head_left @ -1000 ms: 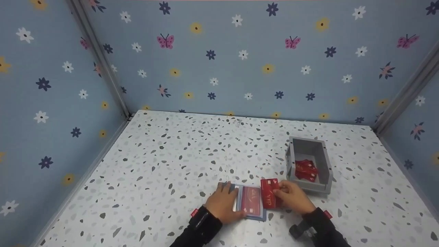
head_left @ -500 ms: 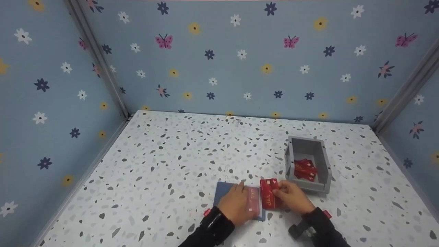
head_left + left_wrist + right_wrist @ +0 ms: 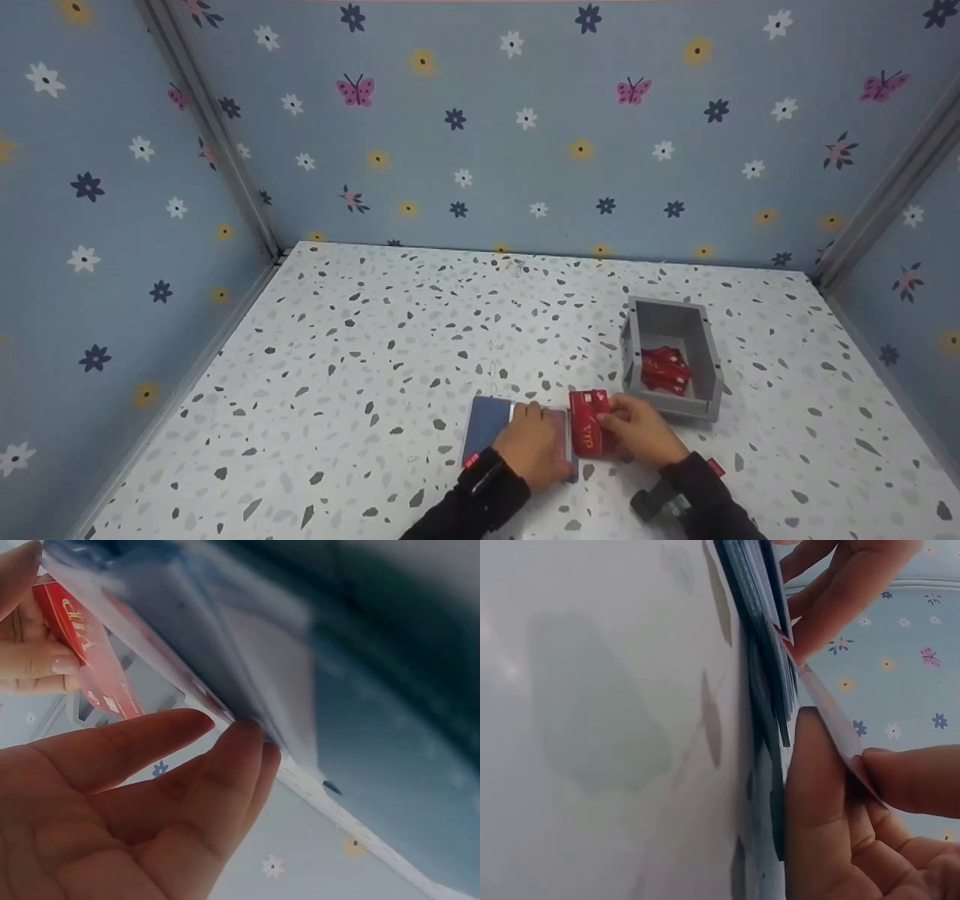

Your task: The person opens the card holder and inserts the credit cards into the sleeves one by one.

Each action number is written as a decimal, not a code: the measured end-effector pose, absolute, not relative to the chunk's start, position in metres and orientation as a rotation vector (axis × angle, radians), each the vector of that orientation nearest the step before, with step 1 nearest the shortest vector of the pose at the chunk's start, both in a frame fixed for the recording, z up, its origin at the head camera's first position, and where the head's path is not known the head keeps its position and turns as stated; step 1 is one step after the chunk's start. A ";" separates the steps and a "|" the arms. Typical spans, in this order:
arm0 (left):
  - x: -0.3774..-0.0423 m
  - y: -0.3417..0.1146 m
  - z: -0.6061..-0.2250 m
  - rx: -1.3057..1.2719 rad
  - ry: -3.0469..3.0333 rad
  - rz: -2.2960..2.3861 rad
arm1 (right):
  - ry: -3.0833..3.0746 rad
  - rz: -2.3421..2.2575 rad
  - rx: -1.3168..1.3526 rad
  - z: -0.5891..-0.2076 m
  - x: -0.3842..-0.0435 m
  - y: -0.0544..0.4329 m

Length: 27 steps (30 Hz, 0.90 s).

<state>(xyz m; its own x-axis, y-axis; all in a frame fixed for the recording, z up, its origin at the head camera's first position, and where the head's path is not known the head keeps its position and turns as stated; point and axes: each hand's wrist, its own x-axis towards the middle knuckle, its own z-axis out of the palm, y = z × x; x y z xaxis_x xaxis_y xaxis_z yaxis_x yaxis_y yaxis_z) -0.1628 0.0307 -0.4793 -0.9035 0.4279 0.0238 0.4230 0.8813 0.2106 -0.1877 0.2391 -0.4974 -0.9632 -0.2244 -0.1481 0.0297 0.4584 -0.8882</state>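
Observation:
A blue-covered card holder (image 3: 486, 421) with clear sleeves lies open near the front of the table. Over its sleeves rests my left hand (image 3: 529, 448), fingers slightly bent; in the left wrist view its fingertips touch the edges of the clear sleeves (image 3: 247, 667). Just to the right, my right hand (image 3: 641, 431) pinches red VIP cards (image 3: 585, 424) between thumb and fingers, apparently overlapping. They stand beside the holder's right edge. In the right wrist view the pinched card (image 3: 831, 714) shows edge-on, its far end by the sleeves.
A grey plastic bin (image 3: 710, 375) stands behind my right hand, with several red cards (image 3: 664, 369) inside. Patterned blue walls (image 3: 480, 120) enclose the speckled white table (image 3: 375, 345) at the back and sides.
My left hand has moved right across the card holder, uncovering the blue left cover and lying over the sleeves on the right. My right hand keeps its pinch on the red cards.

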 end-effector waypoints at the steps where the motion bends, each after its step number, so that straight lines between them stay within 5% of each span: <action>1: -0.162 0.030 -0.478 0.677 3.003 0.365 | 2.461 -1.510 -0.164 -0.496 -0.187 0.239; 27: -0.174 -0.037 -0.459 0.442 2.475 1.328 | 2.400 -1.574 -0.123 -0.478 -0.190 0.220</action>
<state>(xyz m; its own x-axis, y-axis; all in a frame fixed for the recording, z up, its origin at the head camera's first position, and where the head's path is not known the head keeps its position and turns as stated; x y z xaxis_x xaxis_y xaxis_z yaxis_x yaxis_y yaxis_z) -0.1743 -0.0369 -0.4592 -0.9086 0.4020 -0.1133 0.1278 0.5259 0.8409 -0.1895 0.2204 -0.4778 -0.9605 -0.2156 -0.1761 0.0757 0.4065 -0.9105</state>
